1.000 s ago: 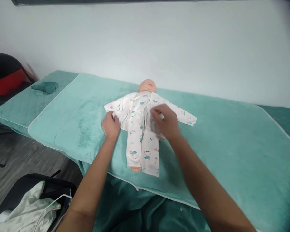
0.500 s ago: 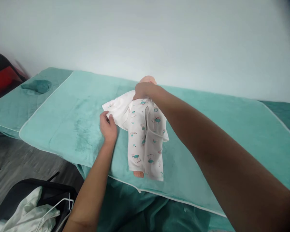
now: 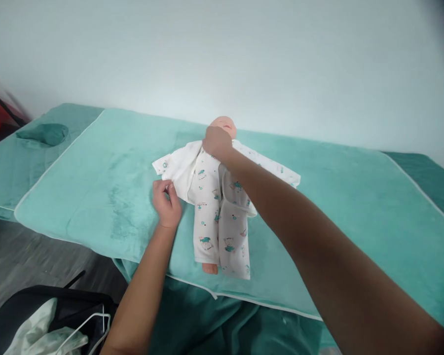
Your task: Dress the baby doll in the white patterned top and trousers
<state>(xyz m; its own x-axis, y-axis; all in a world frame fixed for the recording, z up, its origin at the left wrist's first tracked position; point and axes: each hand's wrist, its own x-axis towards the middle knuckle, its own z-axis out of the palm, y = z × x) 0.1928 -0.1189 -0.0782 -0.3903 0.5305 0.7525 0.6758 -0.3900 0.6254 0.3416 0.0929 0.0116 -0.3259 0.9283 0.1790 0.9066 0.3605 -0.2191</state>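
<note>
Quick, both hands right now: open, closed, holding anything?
Left hand: closed, apparently pinching the edge of the shirt.
Right hand: at the shirt's neck, fingers hidden; can't tell whether it's gripping.

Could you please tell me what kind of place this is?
Perhaps a massage room or a baby-care training room. A long bed with green covers has what looks like a face hole at one end, and a baby doll in printed clothes lies across it.
</note>
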